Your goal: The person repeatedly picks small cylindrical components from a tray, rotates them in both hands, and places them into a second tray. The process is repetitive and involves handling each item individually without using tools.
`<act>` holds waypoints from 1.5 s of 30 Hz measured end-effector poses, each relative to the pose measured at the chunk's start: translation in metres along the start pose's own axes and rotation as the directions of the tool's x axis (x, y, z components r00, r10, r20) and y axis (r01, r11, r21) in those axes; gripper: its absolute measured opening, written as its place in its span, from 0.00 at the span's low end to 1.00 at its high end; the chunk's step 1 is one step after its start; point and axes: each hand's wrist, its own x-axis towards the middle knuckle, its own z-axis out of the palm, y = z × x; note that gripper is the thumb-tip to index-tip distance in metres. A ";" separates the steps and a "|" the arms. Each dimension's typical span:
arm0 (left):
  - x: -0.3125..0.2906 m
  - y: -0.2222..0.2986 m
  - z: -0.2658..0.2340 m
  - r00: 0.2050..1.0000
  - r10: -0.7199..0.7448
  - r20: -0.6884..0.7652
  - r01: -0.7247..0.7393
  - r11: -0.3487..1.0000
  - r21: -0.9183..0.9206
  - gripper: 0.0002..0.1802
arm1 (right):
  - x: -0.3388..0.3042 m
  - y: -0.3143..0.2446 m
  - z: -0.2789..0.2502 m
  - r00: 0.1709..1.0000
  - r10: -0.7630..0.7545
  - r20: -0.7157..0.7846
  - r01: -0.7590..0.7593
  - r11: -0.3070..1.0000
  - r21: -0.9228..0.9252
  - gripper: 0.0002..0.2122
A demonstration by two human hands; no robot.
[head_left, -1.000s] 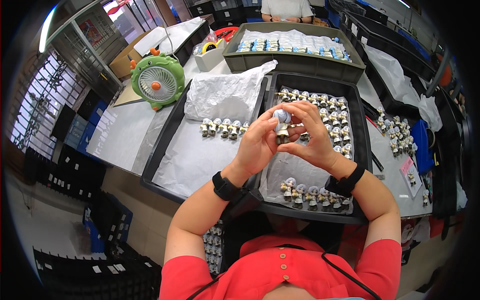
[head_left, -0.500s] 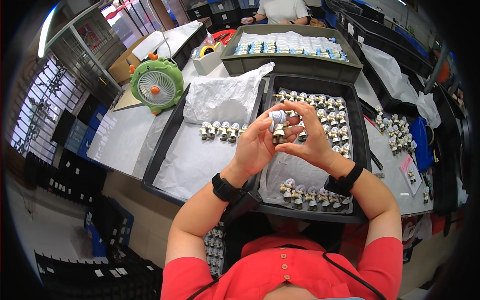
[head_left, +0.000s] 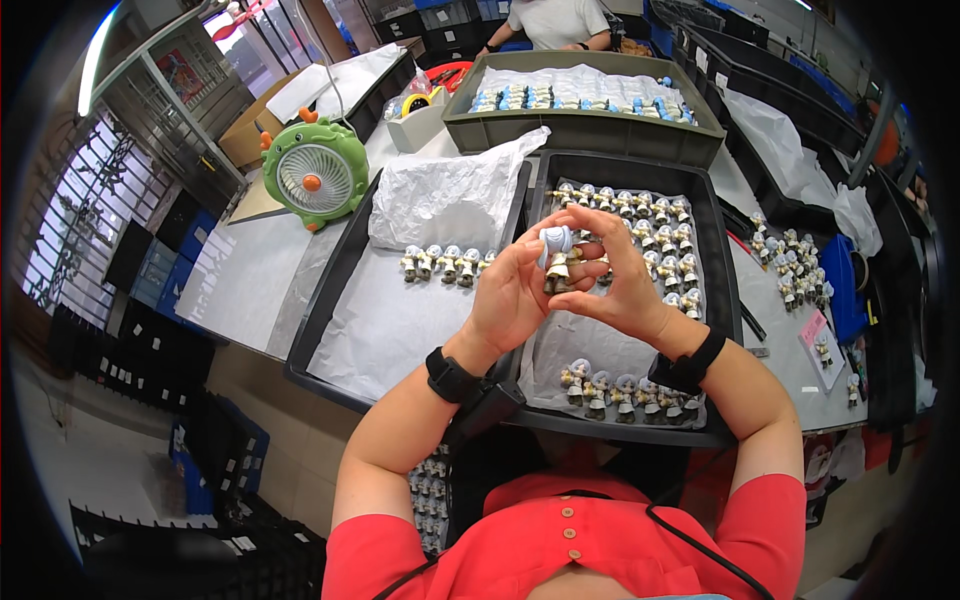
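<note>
A small figurine (head_left: 558, 258) with pale blue-grey hair, a white and gold outfit and dark feet stands upright between my hands. My left hand (head_left: 508, 292) grips it from the left with the thumb beside its head. From the other side my right hand (head_left: 622, 275) curls round, its fingertips meeting the figurine and my left fingers. Both hands hover over the inner edges of two black trays. Like figurines fill rows at the back and right of the right tray (head_left: 727, 300), and several more (head_left: 625, 392) line its front. A short row (head_left: 445, 264) lies on paper in the left tray (head_left: 312, 318).
A green fan (head_left: 318, 170) stands left of the trays. Behind them is an olive bin (head_left: 600, 133) of blue-haired figurines. Loose figurines (head_left: 797, 268) cluster on the right near a blue holder (head_left: 843, 290). A person in a white shirt (head_left: 562, 22) is across the table.
The figurine has turned slightly between my fingers; my hands stay in nearly the same place. Across the table, the other person's arm has shifted.
</note>
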 end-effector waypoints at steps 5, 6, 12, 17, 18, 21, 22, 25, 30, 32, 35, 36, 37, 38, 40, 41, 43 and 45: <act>-0.002 0.000 0.001 0.999 -0.027 -0.026 0.027 1.000 -0.013 0.28 | 0.000 0.002 0.000 0.998 -0.054 -0.028 0.052 0.995 -0.081 0.40; -0.001 0.000 0.000 0.999 -0.022 -0.023 0.022 1.000 -0.021 0.28 | 0.001 0.002 -0.001 0.996 -0.078 -0.042 0.073 0.992 -0.101 0.40; 0.000 -0.002 -0.003 0.997 0.036 -0.064 -0.038 0.999 -0.022 0.27 | -0.001 0.005 0.000 0.999 0.021 -0.050 -0.023 0.999 -0.034 0.37; -0.002 0.000 -0.008 0.996 0.063 -0.057 -0.064 0.998 -0.005 0.30 | 0.001 0.007 0.000 0.998 -0.035 -0.059 0.030 0.996 -0.080 0.35; -0.002 0.001 -0.008 0.996 0.067 -0.054 -0.067 0.998 0.007 0.30 | 0.001 0.007 -0.001 0.997 -0.042 -0.062 0.037 0.996 -0.082 0.35; -0.001 0.001 -0.008 0.995 0.084 -0.048 -0.083 0.996 0.037 0.30 | 0.005 0.005 -0.004 0.986 -0.162 -0.038 0.152 0.970 -0.191 0.33; -0.001 0.001 -0.007 0.995 0.093 -0.047 -0.091 0.995 0.043 0.30 | 0.005 0.005 -0.004 0.983 -0.178 -0.040 0.167 0.965 -0.204 0.32; -0.001 0.000 -0.006 0.989 0.140 -0.053 -0.136 0.988 0.074 0.28 | 0.006 0.003 -0.003 0.978 -0.203 -0.039 0.189 0.953 -0.235 0.30; 0.001 -0.006 -0.004 0.955 0.286 -0.079 -0.227 0.876 0.426 0.25 | 0.005 -0.003 -0.003 0.984 -0.174 -0.048 0.159 0.960 -0.231 0.27; 0.000 -0.007 -0.002 0.934 0.355 -0.037 -0.282 0.798 0.533 0.26 | 0.004 0.004 0.003 0.988 -0.125 -0.089 0.114 0.986 -0.120 0.25; -0.002 -0.006 -0.002 0.942 0.334 -0.033 -0.264 0.796 0.544 0.27 | 0.004 0.003 0.004 0.992 -0.054 -0.114 0.046 0.996 -0.073 0.22; 0.000 -0.007 -0.003 0.941 0.334 -0.044 -0.260 0.802 0.537 0.27 | 0.004 0.003 0.004 0.993 -0.033 -0.111 0.026 0.997 -0.069 0.21; 0.000 -0.005 -0.005 0.948 0.310 -0.076 -0.214 0.795 0.568 0.26 | 0.004 0.005 0.004 0.995 -0.027 -0.099 0.020 0.998 -0.067 0.20; 0.000 -0.002 -0.007 0.951 0.287 -0.111 -0.167 0.786 0.596 0.25 | 0.004 0.004 0.003 0.996 -0.001 -0.084 -0.004 0.998 -0.055 0.19; 0.002 0.009 -0.008 0.944 0.288 -0.163 -0.146 0.804 0.576 0.22 | -0.001 0.010 0.002 0.995 0.046 -0.084 -0.050 0.998 -0.045 0.18; 0.002 0.017 -0.014 0.940 0.286 -0.187 -0.132 0.808 0.574 0.22 | 0.000 0.007 0.003 0.996 0.031 -0.083 -0.036 0.997 -0.065 0.18; 0.010 0.034 -0.037 0.949 0.255 -0.186 -0.110 0.820 0.561 0.21 | 0.000 0.010 0.002 0.997 0.015 -0.070 -0.020 0.997 -0.076 0.18; 0.006 0.064 -0.062 0.919 0.224 -0.325 0.012 0.807 0.590 0.22 | 0.000 0.011 -0.001 0.998 0.006 -0.069 -0.012 0.996 -0.088 0.17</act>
